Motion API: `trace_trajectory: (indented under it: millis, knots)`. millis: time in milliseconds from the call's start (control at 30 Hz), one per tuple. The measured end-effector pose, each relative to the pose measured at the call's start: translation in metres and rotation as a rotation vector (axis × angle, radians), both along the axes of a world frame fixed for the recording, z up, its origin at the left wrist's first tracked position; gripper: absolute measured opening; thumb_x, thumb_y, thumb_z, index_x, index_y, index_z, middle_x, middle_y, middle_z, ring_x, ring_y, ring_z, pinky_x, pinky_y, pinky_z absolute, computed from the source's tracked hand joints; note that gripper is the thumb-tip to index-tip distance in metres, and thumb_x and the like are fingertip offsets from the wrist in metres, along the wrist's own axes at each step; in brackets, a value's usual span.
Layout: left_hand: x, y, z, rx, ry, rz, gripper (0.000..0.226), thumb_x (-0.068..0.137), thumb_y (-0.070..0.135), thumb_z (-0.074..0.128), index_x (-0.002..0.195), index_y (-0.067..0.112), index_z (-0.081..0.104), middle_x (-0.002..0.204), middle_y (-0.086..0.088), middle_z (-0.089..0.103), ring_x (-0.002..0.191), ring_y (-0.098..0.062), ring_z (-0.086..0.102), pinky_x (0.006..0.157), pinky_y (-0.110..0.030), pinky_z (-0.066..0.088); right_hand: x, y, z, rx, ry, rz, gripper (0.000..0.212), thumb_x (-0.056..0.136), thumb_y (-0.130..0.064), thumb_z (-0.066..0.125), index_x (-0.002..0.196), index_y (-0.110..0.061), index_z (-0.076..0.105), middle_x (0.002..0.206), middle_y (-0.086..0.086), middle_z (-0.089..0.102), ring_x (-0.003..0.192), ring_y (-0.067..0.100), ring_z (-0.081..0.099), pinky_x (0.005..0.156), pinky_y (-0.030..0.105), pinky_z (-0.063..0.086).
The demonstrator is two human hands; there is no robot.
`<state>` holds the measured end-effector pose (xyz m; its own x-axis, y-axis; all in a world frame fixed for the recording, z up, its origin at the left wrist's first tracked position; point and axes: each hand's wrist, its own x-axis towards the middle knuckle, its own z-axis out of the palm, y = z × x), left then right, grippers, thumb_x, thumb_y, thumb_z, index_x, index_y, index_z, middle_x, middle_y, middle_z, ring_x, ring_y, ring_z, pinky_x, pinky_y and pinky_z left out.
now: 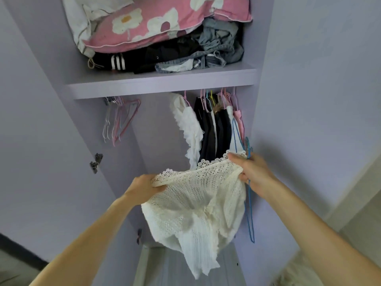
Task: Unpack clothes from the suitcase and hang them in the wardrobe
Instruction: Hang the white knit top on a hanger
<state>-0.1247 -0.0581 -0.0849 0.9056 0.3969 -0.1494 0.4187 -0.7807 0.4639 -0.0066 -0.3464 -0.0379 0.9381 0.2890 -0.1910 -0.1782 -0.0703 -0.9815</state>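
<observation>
Cream garment [198,203]: open crochet knit with scalloped lace trim along the top edge and a ribbed lower panel hanging in soft folds. It is held up in front of the open lilac wardrobe [156,131], below the rail and not on it.

Left hand [144,185]: grips the left end of the trimmed edge, fingers curled under the fabric.

Right hand [253,172]: pinches the right end of the same edge. A thin blue wire hanger [250,213] runs down behind its fingers and appears to be held in the same grasp, though the contact is hidden.

Rail section: a white ruffled garment [189,129], several black garments [212,129] and a pink one [239,118] hang bunched at the right. Bare pink and white hangers [120,118] cluster at the left.

Shelf [160,87] above: pink floral bedding [156,23] lies on a black striped item [117,61] and crumpled grey denim [220,42].
</observation>
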Motion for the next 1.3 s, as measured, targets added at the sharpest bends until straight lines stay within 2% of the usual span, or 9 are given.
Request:
trace_trajectory:
  millis: [167, 267, 367, 467, 567, 700, 867, 1033, 1300]
  knots:
    - [0.003, 0.027, 0.010, 0.016, 0.023, 0.041, 0.024, 0.083, 0.045, 0.076, 0.088, 0.027, 0.062, 0.085, 0.011, 0.066, 0.080, -0.010, 0.061, 0.066, -0.021, 0.043, 0.001, -0.004, -0.001, -0.122, -0.097, 0.070, 0.031, 0.080, 0.000, 0.076, 0.088, -0.024, 0.059, 0.083, -0.004, 0.062, 0.076, 0.009, 0.058, 0.066, 0.025, 0.048]
    - [-0.006, 0.051, 0.017, 0.324, 0.153, 0.128, 0.013, 0.092, 0.027, 0.059, 0.102, 0.019, 0.063, 0.103, -0.007, 0.070, 0.092, -0.026, 0.068, 0.077, -0.031, 0.053, 0.012, -0.015, -0.013, -0.212, -0.091, -0.085, 0.026, 0.079, 0.009, 0.066, 0.078, -0.015, 0.057, 0.077, 0.007, 0.058, 0.061, 0.015, 0.051, 0.060, 0.028, 0.043]
    - [-0.023, 0.065, 0.028, 0.516, 0.223, 0.277, 0.026, 0.087, 0.013, 0.050, 0.112, 0.017, 0.056, 0.104, -0.010, 0.061, 0.094, -0.033, 0.062, 0.071, -0.034, 0.046, 0.019, -0.030, -0.019, -0.243, -0.064, -0.204, 0.017, 0.079, 0.006, 0.065, 0.081, -0.009, 0.057, 0.072, 0.009, 0.052, 0.060, 0.021, 0.045, 0.059, 0.030, 0.039]
    - [-0.011, 0.047, 0.024, 0.272, 0.097, 0.291, 0.017, 0.082, 0.024, 0.051, 0.097, 0.021, 0.058, 0.090, -0.004, 0.061, 0.084, -0.030, 0.060, 0.072, -0.034, 0.050, 0.018, -0.028, -0.016, -0.270, -0.103, -0.074, 0.014, 0.080, 0.004, 0.067, 0.082, -0.007, 0.060, 0.071, 0.008, 0.051, 0.065, 0.021, 0.046, 0.057, 0.028, 0.039]
    - [0.010, 0.001, 0.004, 0.022, 0.034, 0.095, 0.011, 0.084, 0.034, 0.059, 0.095, 0.031, 0.061, 0.101, 0.000, 0.068, 0.095, -0.024, 0.064, 0.083, -0.031, 0.052, 0.008, -0.014, -0.008, -0.230, -0.084, -0.016, 0.017, 0.082, 0.001, 0.069, 0.090, -0.010, 0.060, 0.075, 0.006, 0.050, 0.069, 0.018, 0.047, 0.063, 0.029, 0.042]
    - [0.028, -0.068, -0.020, -0.342, 0.107, -0.089, 0.053, 0.087, 0.043, 0.071, 0.132, 0.026, 0.050, 0.128, 0.004, 0.056, 0.113, -0.016, 0.056, 0.085, -0.022, 0.046, 0.002, 0.001, 0.008, -0.078, -0.027, 0.055, 0.027, 0.080, -0.003, 0.072, 0.078, -0.017, 0.049, 0.069, 0.003, 0.040, 0.053, 0.014, 0.035, 0.046, 0.021, 0.035]
    - [0.033, -0.114, -0.068, -0.520, 0.256, -0.136, 0.096, 0.065, 0.077, 0.073, 0.143, 0.033, 0.037, 0.140, 0.009, 0.046, 0.126, -0.016, 0.050, 0.100, -0.034, 0.045, 0.001, 0.007, 0.038, 0.139, -0.022, -0.027, 0.034, 0.078, 0.003, 0.070, 0.070, -0.017, 0.043, 0.060, -0.002, 0.036, 0.047, 0.011, 0.022, 0.040, 0.023, 0.019]
    - [0.030, -0.109, -0.093, -0.564, 0.114, 0.072, 0.045, 0.092, 0.033, 0.064, 0.128, 0.015, 0.045, 0.104, -0.003, 0.064, 0.077, -0.012, 0.065, 0.061, -0.023, 0.052, -0.002, -0.009, 0.058, 0.360, 0.102, -0.103, 0.034, 0.083, 0.009, 0.062, 0.066, -0.014, 0.045, 0.045, -0.010, 0.042, 0.042, 0.007, 0.020, 0.033, 0.017, 0.018]
    - [0.029, -0.095, -0.055, -1.221, 0.329, 0.145, 0.036, 0.077, 0.034, 0.062, 0.105, 0.013, 0.062, 0.097, -0.004, 0.065, 0.091, -0.024, 0.071, 0.081, -0.044, 0.056, -0.008, -0.024, 0.055, 0.418, 0.169, -0.043, 0.030, 0.083, 0.010, 0.059, 0.066, -0.013, 0.050, 0.059, -0.005, 0.044, 0.046, 0.006, 0.020, 0.031, 0.014, 0.018]
